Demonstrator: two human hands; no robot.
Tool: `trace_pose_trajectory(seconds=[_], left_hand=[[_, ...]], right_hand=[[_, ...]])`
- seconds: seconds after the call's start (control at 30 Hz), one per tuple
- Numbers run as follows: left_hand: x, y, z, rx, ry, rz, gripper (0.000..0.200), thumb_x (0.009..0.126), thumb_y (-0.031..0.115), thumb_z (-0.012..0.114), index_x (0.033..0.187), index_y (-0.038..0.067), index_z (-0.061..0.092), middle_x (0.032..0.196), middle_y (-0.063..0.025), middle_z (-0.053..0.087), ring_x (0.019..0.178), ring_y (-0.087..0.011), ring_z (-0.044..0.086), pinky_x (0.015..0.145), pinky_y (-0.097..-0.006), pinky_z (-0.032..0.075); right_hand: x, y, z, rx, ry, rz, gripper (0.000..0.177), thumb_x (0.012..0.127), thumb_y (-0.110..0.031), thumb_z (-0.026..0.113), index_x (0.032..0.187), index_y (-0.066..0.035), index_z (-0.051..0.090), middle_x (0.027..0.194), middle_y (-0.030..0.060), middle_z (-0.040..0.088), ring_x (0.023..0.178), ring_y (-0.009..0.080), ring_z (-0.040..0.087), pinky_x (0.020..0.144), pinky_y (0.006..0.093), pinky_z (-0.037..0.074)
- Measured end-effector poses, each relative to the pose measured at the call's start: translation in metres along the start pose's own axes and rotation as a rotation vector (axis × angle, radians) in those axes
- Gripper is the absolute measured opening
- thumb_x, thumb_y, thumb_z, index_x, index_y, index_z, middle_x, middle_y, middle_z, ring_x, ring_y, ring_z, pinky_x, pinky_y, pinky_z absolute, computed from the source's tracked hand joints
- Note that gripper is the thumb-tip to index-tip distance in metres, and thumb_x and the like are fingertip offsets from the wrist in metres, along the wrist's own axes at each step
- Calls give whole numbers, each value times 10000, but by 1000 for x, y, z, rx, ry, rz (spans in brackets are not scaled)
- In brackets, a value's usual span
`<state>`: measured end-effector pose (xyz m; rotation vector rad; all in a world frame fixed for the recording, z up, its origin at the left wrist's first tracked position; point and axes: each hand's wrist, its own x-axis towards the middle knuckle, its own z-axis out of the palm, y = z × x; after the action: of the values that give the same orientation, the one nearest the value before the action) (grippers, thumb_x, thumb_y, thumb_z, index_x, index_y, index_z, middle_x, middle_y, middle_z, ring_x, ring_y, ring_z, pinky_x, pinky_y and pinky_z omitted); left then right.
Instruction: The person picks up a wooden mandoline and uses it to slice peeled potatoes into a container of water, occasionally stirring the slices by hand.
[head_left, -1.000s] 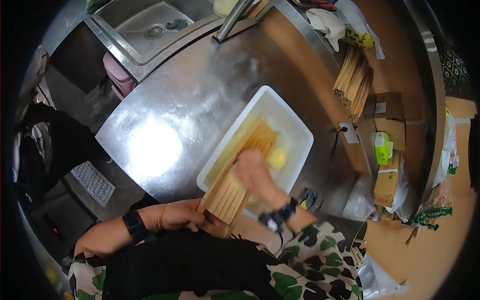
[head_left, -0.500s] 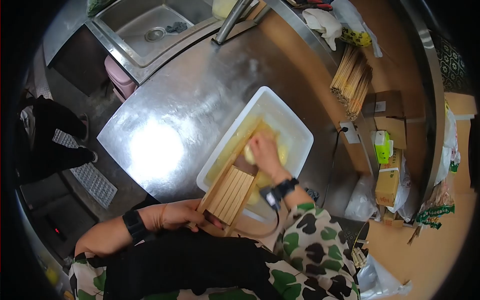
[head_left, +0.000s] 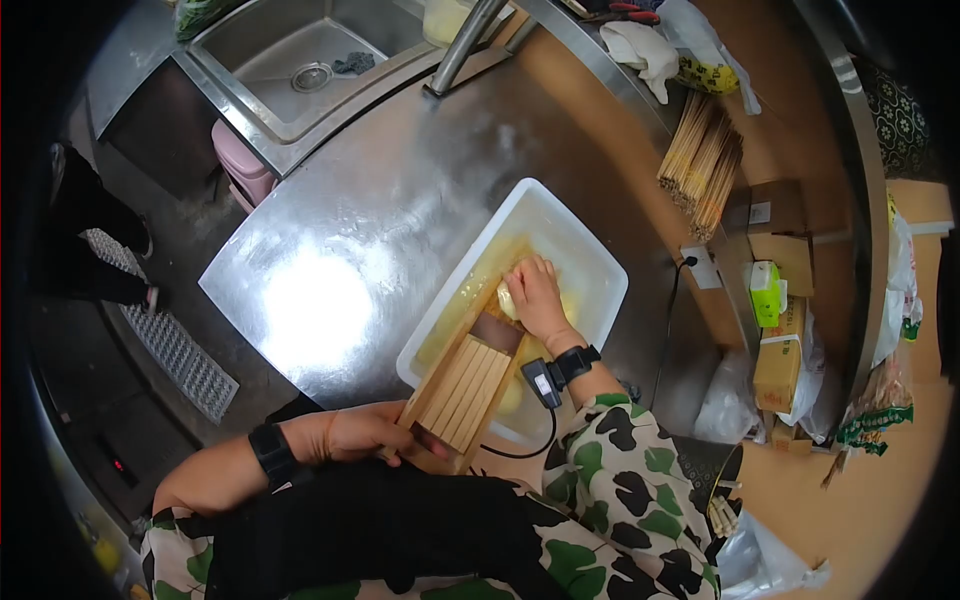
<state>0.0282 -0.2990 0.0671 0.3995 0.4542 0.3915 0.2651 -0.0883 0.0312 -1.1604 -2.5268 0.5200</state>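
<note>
A wooden mandoline slicer (head_left: 463, 390) slants from my body into a white plastic tub (head_left: 412, 350). My left hand (head_left: 365, 432) is closed around its near end. Past the slats, a dark metal blade plate (head_left: 497, 333) crosses the frame. My right hand (head_left: 537, 298) is closed over a pale yellow piece, apparently a peeled potato (head_left: 507, 302), at the slicer's far end just beyond the plate. Wet yellowish pieces (head_left: 570, 303) lie in the tub, partly hidden by my hand and the slicer.
The tub stands on a steel table (head_left: 370, 190). A sink (head_left: 290, 65) is at the upper left. Bundled wooden skewers (head_left: 702, 165), boxes (head_left: 777, 370) and plastic bags (head_left: 730, 400) line the right side. Another person's legs (head_left: 95, 230) show at the left, beside a metal grating (head_left: 185, 365).
My right hand has shifted slightly, staying on the pale piece at the slicer's far end; its fingers show more clearly. My left hand keeps its grip. The other person's legs have moved left.
</note>
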Motion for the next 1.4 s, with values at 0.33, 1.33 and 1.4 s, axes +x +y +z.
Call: trace_pose_trajectory(seconds=[0.33,1.33,1.4], left_hand=[[2,-4,1,-8,0,-1,590,821,50,506,1383,11,330,1191,-106,592,1067,-91,540,640,-140,451],[0,-8,-4,-12,-12,20,555,824,83,533,1354,30,374,1182,-58,597,1074,-52,527,629,-129,441],[1,-11,-5,-25,-11,5,559,824,86,535,1356,32,372,1182,-56,597,1071,-52,527,630,-129,439]], right_hand=[[-14,-7,4,-164,-115,-71,136,830,-90,580,789,-14,475,868,181,499,859,364,450,773,451,370],[-26,-38,0,69,-172,-108,66,820,-22,534,883,-33,517,876,149,499,884,335,463,799,429,379],[-46,-65,1,110,-238,-233,27,849,-13,513,868,-20,496,871,160,495,871,340,461,792,421,383]])
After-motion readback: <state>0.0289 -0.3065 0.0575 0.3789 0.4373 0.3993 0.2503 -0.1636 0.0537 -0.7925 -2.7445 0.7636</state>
